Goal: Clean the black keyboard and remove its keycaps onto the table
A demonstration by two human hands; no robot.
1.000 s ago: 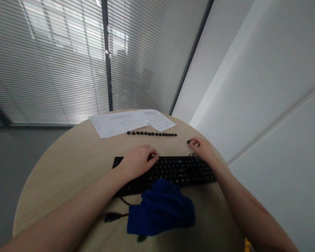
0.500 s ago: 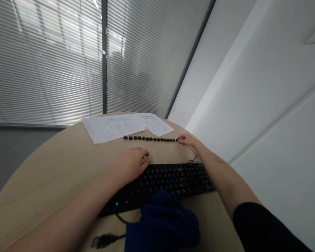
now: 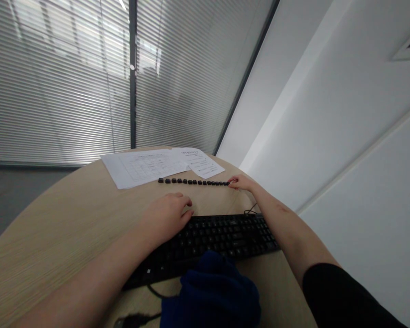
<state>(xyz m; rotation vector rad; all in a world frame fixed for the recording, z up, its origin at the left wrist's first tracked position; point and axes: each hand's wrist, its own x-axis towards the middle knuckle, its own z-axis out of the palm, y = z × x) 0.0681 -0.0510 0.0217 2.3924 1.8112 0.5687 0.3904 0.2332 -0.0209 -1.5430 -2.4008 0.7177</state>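
A row of small black keycaps (image 3: 194,182) runs across the table beyond the black keyboard (image 3: 225,234). At the row's right end is my right hand (image 3: 239,182), its fingertips closed on the last keycap, which they mostly hide. My left hand (image 3: 172,212) rests by the keyboard's far left edge, covering part of it. Its thumb and fingers are apart with nothing seen between them.
Printed paper sheets (image 3: 150,165) lie behind the keycaps. In front of the keyboard is a bunched blue cloth (image 3: 218,291), beside a cable with a USB plug (image 3: 133,320). The round wooden table (image 3: 71,214) stands near a window with blinds (image 3: 54,91).
The camera view has shifted slightly. My right hand stays at the right end of the keycap row, and my left hand keeps its place beside the keyboard.
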